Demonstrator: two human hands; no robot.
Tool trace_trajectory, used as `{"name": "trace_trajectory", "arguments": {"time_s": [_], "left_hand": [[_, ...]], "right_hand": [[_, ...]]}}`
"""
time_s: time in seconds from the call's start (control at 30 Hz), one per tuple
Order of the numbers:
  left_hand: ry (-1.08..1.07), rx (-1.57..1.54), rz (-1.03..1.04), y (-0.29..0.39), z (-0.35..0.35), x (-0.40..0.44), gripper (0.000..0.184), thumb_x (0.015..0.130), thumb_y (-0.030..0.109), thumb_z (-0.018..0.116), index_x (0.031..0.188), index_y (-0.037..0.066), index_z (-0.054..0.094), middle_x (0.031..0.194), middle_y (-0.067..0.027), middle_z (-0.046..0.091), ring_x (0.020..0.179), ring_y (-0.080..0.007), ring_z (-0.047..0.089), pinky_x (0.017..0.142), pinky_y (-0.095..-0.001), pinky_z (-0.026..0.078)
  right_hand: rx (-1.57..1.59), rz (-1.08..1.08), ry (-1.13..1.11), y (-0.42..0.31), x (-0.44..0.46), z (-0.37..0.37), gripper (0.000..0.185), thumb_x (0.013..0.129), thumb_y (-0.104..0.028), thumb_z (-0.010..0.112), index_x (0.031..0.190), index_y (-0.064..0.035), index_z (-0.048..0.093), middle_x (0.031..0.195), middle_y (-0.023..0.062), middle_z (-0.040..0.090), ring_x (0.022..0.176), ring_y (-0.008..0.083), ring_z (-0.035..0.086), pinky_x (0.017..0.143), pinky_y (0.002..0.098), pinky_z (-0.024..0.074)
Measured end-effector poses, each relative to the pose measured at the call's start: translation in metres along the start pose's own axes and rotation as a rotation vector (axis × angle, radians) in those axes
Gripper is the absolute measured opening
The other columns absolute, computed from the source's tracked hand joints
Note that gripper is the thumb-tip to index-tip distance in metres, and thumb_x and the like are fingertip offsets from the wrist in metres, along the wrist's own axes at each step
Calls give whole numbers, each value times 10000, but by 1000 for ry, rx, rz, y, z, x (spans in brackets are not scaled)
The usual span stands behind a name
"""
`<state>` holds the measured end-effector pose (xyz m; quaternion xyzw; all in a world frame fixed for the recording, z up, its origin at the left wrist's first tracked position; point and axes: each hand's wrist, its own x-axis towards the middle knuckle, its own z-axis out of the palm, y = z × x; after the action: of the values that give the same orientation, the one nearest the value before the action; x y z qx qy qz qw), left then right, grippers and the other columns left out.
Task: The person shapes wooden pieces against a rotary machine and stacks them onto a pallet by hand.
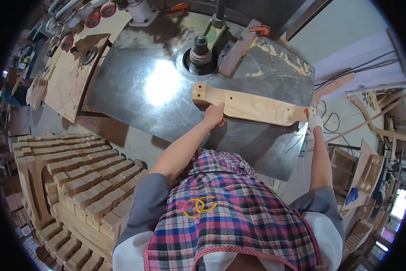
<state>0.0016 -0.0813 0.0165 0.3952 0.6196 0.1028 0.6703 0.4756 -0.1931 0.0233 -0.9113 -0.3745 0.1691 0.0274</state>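
Observation:
A long pale wooden piece (257,105) lies across the metal machine table, with a thick block-like left end that has dark holes in it. My left hand (215,115) grips its near edge close to that block, the thumb on the wood and the fingers curled below. At the table's right edge, my right hand (316,122) looks whitish, perhaps gloved, and is closed around the narrow right end of the piece. A small red part (306,113) shows beside it; its kind is unclear. Behind the wood stands a round upright spindle (200,56) in the table opening.
The metal table (135,101) carries a straight fence bar (240,49) and an orange-red clamp (260,30). Stacked wooden parts (92,180) stand at the lower left. A wooden board (72,72) lies at the left. Dark cables (361,67) run along the right wall.

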Motion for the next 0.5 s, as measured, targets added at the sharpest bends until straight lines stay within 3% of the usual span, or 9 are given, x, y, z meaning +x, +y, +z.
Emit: {"name": "trace_trajectory", "arguments": {"time_s": [0.07,0.27,0.4,0.5], "left_hand": [[36,-48,-11,19,7,9,514,929,385,403,789,-78,573,547,-118,551,381,-222,495,374,-310,410],[72,74,21,50,10,38,448,949,311,349,907,-62,594,668,-169,613,512,-268,586,477,-364,474],[208,400,155,50,16,64,365,940,229,353,1050,-20,597,832,-201,646,715,-307,638,625,-424,501],[230,537,208,52,14,66,344,929,188,358,1133,32,587,940,-205,645,831,-332,636,711,-455,496]], "right_hand": [[182,198,-113,-35,2,-26,657,894,-568,395,1009,31,640,917,217,649,622,306,621,491,393,484],[251,130,-29,-62,46,-30,655,886,-568,415,984,43,631,866,195,647,566,301,591,456,384,465],[140,62,-121,-85,41,-46,655,868,-577,448,956,47,626,798,183,626,494,281,541,410,369,429],[268,148,-132,-71,44,-39,646,830,-596,503,907,36,615,698,158,577,444,253,495,378,371,398]]}}
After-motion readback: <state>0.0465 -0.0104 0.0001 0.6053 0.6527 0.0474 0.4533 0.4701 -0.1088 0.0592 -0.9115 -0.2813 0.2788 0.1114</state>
